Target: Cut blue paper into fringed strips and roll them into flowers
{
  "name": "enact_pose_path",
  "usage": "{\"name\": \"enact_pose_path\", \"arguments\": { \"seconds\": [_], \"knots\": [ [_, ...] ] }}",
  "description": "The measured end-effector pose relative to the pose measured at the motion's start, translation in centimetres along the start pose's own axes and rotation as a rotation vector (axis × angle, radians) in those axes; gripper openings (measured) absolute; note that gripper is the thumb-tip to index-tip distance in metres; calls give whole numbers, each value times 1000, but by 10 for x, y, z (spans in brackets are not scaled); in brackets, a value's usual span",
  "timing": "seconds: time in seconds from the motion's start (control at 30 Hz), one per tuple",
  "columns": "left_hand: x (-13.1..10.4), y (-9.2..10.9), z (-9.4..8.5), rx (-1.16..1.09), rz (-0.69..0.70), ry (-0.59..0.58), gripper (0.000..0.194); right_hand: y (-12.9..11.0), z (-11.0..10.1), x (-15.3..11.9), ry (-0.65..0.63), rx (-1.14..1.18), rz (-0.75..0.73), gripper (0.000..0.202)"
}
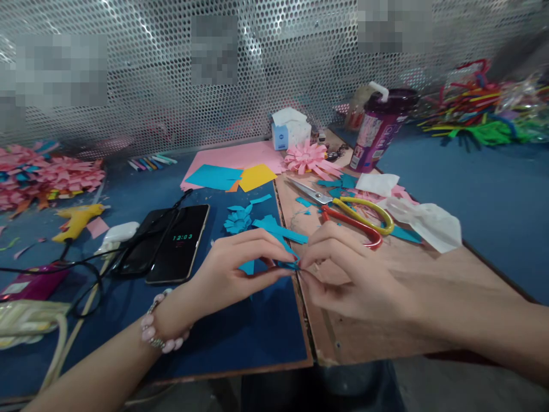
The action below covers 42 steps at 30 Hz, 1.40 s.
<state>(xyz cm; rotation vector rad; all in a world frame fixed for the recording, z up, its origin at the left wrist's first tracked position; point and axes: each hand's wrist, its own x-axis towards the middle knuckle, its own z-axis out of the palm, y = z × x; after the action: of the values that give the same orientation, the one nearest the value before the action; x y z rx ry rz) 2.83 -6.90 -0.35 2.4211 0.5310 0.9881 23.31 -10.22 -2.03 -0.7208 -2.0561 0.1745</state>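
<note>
Between my two hands, over the seam of the table, is a small blue paper strip (288,265). My left hand (238,260), with a beaded bracelet on its wrist, pinches the strip's left part between thumb and fingers. The fingertips of my right hand (347,274) are closed on its right end; the fingers hide most of it. Just beyond lie more blue paper strips (281,229) and a fringed blue paper flower (238,220). Scissors (343,209) with one yellow and one red handle rest beyond my right hand, blades pointing away to the left.
Two phones (178,243) and cables lie left, near a yellow glue gun (79,220). Pink (235,154), blue and yellow paper sheets and a pink paper flower (309,157) lie farther back. Crumpled tissue (429,220) and a purple cup (380,134) with a straw are right.
</note>
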Motion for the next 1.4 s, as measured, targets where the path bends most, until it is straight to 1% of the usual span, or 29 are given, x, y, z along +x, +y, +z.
{"name": "enact_pose_path", "arguments": {
  "seconds": [0.5, 0.97, 1.4],
  "knots": [
    [-1, 0, 0, -13, -4, 4, 16, 1, 0, 1, 1, -23, -24, 17],
    [-2, -1, 0, -4, -13, 1, 17, 2, 0, -1, -8, -18, -21, 13],
    [-1, 0, 0, -4, 6, 10, 18, 4, 1, -2, -25, -12, -11, 14]
  ]
}}
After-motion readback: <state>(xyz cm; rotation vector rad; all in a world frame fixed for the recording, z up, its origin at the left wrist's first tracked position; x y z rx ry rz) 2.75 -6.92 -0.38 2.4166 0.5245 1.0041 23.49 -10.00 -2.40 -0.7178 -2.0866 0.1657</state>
